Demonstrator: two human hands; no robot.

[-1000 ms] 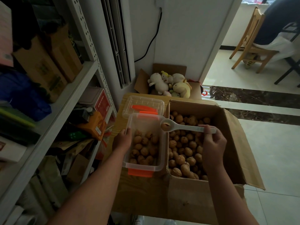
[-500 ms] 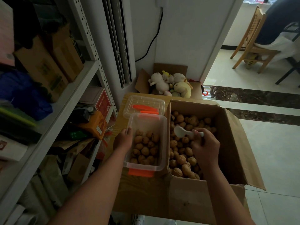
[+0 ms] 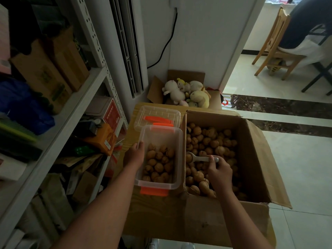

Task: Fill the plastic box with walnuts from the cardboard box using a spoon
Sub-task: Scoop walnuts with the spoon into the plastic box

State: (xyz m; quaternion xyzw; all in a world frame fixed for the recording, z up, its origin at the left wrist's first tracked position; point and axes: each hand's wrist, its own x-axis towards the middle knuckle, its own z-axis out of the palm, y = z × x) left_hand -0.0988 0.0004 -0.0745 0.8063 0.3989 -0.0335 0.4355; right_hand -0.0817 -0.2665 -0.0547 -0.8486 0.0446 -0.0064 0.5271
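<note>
**A:** Where are we with the spoon?

**B:** Our right hand has its grip clamped on the handle. The bowl is down among the walnuts at the left side of the cardboard box, just beside the wall next to the plastic box. One nut seems to sit in the bowl, though the light is too poor for us to be sure.

**A:** And our left hand?

**B:** Its grip is curled on the plastic box's left rim, steadying it on the counter.

**A:** How do we do this scoop well?

**B:** We'd slide the bowl under a nut rather than stab at the heap. Then we level the spoon before lifting and cross low over the cardboard wall. These nuts are round and would likely roll off a tilted bowl. We tip only once the bowl is over the plastic box.

**A:** What do the containers hold?

**B:** The plastic box is clear, with an orange clip at its near end. A layer of scooped nuts covers its floor, with its walls rising well above them, so we judge there is plenty left to fill. The cardboard box stands open and well stocked with walnuts. The clear lid lies just beyond the plastic box, with orange pieces on it. Farther off, a smaller carton holds plush toys.
</note>
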